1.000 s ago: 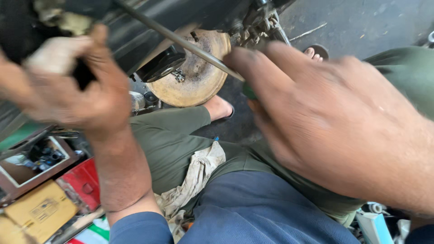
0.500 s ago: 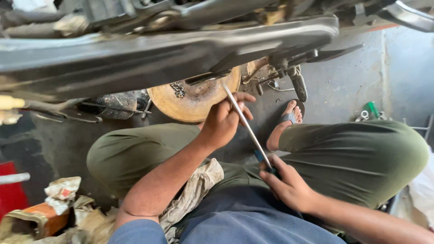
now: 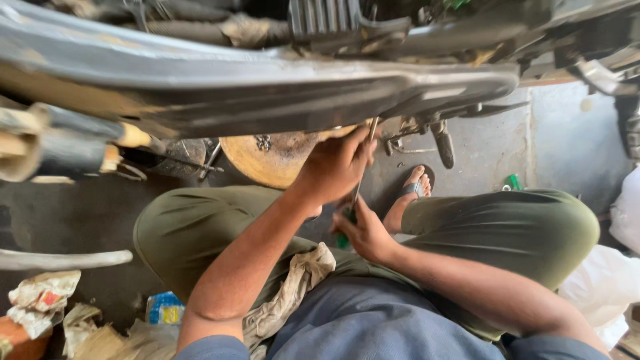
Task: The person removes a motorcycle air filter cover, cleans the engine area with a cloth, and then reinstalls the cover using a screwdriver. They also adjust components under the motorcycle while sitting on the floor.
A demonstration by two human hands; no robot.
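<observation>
Here the left hand [image 3: 333,167] closes around the screwdriver [image 3: 357,193] shaft at twelve o'clock under the motorcycle frame [image 3: 267,87], the right hand [image 3: 363,233] grips its green handle; steady turning seems called for.

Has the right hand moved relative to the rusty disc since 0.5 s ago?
Yes. The right hand with the screwdriver handle now sits closer under the left hand, nearer the rusty disc, with the tool steeper.

Beyond the hands lay a grey concrete floor [image 3: 493,150], stained dark toward the left. Crumpled paper scraps [image 3: 40,300] sat low on the left; white sacks [image 3: 627,213] stood at right. Daylight was soft and even.
</observation>
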